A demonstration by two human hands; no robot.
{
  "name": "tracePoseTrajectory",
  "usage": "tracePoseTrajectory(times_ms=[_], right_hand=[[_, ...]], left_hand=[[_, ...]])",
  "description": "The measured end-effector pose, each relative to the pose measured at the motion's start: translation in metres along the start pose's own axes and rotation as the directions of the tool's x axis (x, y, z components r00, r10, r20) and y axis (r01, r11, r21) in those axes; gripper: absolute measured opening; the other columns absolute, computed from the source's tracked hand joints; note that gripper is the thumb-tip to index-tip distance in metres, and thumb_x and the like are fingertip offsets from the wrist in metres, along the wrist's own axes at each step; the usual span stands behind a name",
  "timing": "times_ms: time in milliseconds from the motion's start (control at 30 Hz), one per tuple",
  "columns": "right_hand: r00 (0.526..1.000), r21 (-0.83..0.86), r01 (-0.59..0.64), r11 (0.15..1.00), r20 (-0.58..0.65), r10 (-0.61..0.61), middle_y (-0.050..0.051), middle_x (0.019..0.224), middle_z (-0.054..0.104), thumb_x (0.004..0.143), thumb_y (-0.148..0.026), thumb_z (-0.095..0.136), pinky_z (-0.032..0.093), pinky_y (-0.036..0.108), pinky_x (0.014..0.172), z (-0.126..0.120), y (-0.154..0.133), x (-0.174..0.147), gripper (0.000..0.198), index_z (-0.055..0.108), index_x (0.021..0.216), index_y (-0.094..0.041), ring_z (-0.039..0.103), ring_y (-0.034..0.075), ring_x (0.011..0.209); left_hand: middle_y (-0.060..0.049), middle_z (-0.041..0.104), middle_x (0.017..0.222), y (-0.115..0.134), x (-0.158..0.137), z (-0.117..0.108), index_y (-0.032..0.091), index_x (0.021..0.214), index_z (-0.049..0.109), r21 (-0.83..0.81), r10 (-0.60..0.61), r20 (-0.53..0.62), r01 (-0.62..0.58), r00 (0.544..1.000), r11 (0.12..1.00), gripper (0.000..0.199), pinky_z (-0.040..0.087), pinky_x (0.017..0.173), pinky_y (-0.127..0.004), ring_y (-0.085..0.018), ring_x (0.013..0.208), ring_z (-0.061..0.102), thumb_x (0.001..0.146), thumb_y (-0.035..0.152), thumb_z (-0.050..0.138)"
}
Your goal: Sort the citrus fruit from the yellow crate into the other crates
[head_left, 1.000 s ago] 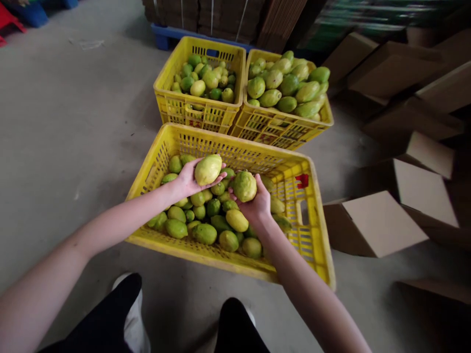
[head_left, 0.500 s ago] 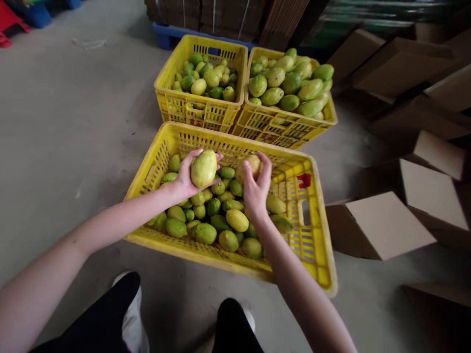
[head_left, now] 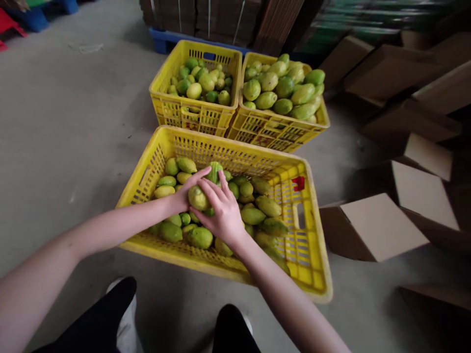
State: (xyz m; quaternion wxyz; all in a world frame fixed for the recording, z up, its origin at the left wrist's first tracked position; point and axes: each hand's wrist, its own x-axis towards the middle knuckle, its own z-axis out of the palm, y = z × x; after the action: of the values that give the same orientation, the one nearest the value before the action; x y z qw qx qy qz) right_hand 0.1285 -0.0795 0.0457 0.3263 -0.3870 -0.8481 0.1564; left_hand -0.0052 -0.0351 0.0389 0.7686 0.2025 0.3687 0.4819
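Observation:
Over the front yellow crate (head_left: 320,235), my two hands meet around a yellow-green lemon (head_left: 197,198). My left hand (head_left: 182,197) is closed against its left and far side, partly hidden behind it. From the right, my right hand (head_left: 222,211) curls over the same lemon, its thumb below and its fingers reaching forward. A greener lemon (head_left: 215,170) shows at the fingertips of both hands; whether they grip it I cannot tell. Green and yellowish lemons (head_left: 201,238) lie in the crate beneath my hands.
Behind stand two more yellow crates, the left one (head_left: 191,103) with smaller lemons and the right one (head_left: 283,130) heaped with larger ones. Open cardboard boxes (head_left: 382,228) are on the right. A blue pallet (head_left: 160,41) bears stacked cardboard at the back.
My right hand has moved left to meet my left hand. The large pale lemon no longer shows on my left palm. More long lemons lie at the crate's right side.

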Motion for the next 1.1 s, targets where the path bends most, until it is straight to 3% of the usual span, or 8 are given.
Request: tracePoseTrajectory(times_ms=[133, 233, 333, 433, 600, 767, 933, 1100], right_hand=[[0.953, -0.177, 0.218, 0.96, -0.173, -0.249, 0.01, 0.13, 0.067, 0.085, -0.018, 0.065, 0.047, 0.057, 0.109, -0.019, 0.007, -0.003, 0.06, 0.052, 0.142, -0.031, 0.061, 0.033, 0.127], [0.837, -0.133, -0.013, 0.991, -0.544, -0.062, 0.01, 0.122, 0.065, 0.08, -0.022, 0.074, 0.055, 0.052, 0.096, -0.033, 0.028, 0.0, 0.066, 0.05, 0.141, -0.029, 0.066, 0.03, 0.11], [0.71, -0.045, -0.251, 0.967, -0.687, 0.153, 0.008, 0.114, 0.064, 0.076, -0.03, 0.081, 0.056, 0.049, 0.09, -0.038, 0.045, 0.004, 0.06, 0.058, 0.131, -0.025, 0.065, 0.029, 0.103], [0.744, -0.009, -0.283, 0.959, -0.633, 0.214, 0.007, 0.113, 0.066, 0.077, -0.032, 0.079, 0.055, 0.049, 0.093, -0.032, 0.047, 0.005, 0.053, 0.061, 0.126, -0.024, 0.065, 0.028, 0.104], [0.838, 0.004, -0.148, 0.989, -0.531, 0.127, 0.008, 0.12, 0.067, 0.082, -0.024, 0.072, 0.056, 0.049, 0.096, -0.016, 0.035, 0.001, 0.051, 0.058, 0.131, -0.028, 0.066, 0.028, 0.11], [0.838, -0.006, -0.115, 0.993, -0.538, 0.094, 0.008, 0.123, 0.066, 0.083, -0.019, 0.071, 0.058, 0.049, 0.096, -0.016, 0.034, -0.001, 0.055, 0.057, 0.134, -0.03, 0.067, 0.028, 0.112], [0.823, -0.035, -0.112, 0.993, -0.564, 0.073, 0.008, 0.124, 0.065, 0.083, -0.014, 0.066, 0.057, 0.05, 0.099, -0.019, 0.034, -0.001, 0.057, 0.056, 0.136, -0.031, 0.066, 0.028, 0.114], [0.836, -0.032, -0.098, 0.995, -0.545, 0.065, 0.008, 0.124, 0.065, 0.08, -0.009, 0.06, 0.054, 0.052, 0.103, -0.018, 0.035, -0.001, 0.059, 0.059, 0.134, -0.032, 0.064, 0.029, 0.119]], left_hand=[[-0.008, 0.072, 0.091, 0.01, 0.001, 0.001, 0.018, 0.098, 0.069, 0.046, -0.053, 0.027, 0.052, 0.998, 0.998, 0.037, 0.056, 0.094, -0.041, -0.027, 0.098, 0.07, 0.072, 0.042, 0.083], [-0.002, 0.069, 0.102, 0.024, -0.003, 0.001, 0.021, 0.104, 0.063, 0.174, 0.228, 0.002, -0.225, 0.974, 0.959, 0.052, 0.052, 0.097, -0.035, -0.022, 0.103, 0.067, 0.06, 0.025, 0.091], [-0.004, 0.066, 0.115, 0.035, -0.008, 0.0, 0.022, 0.109, 0.058, 0.393, 0.474, 0.11, -0.476, 0.874, 0.786, 0.066, 0.048, 0.103, -0.036, -0.023, 0.111, 0.064, 0.054, 0.018, 0.093], [-0.008, 0.064, 0.123, 0.035, -0.009, -0.001, 0.022, 0.11, 0.054, 0.508, 0.547, 0.302, -0.618, 0.78, 0.601, 0.06, 0.044, 0.11, -0.041, -0.025, 0.12, 0.061, 0.062, 0.021, 0.091], [-0.012, 0.059, 0.132, 0.024, -0.008, -0.005, 0.023, 0.118, 0.055, 0.573, 0.59, 0.489, -0.747, 0.642, 0.338, 0.051, 0.039, 0.117, -0.046, -0.028, 0.133, 0.054, 0.077, 0.032, 0.085], [-0.01, 0.051, 0.127, 0.028, -0.007, -0.014, 0.026, 0.125, 0.064, 0.677, 0.63, 0.591, -0.735, 0.504, -0.047, 0.054, 0.045, 0.112, -0.045, -0.028, 0.126, 0.054, 0.077, 0.039, 0.085], [-0.007, 0.051, 0.117, 0.035, -0.008, -0.018, 0.031, 0.132, 0.064, 0.62, 0.599, 0.723, -0.706, 0.345, -0.342, 0.051, 0.048, 0.107, -0.043, -0.023, 0.115, 0.056, 0.085, 0.015, 0.073], [-0.007, 0.053, 0.117, 0.035, -0.01, -0.019, 0.033, 0.132, 0.066, 0.624, 0.579, 0.751, -0.627, 0.316, -0.467, 0.056, 0.049, 0.104, -0.043, -0.024, 0.115, 0.056, 0.083, 0.004, 0.065]])
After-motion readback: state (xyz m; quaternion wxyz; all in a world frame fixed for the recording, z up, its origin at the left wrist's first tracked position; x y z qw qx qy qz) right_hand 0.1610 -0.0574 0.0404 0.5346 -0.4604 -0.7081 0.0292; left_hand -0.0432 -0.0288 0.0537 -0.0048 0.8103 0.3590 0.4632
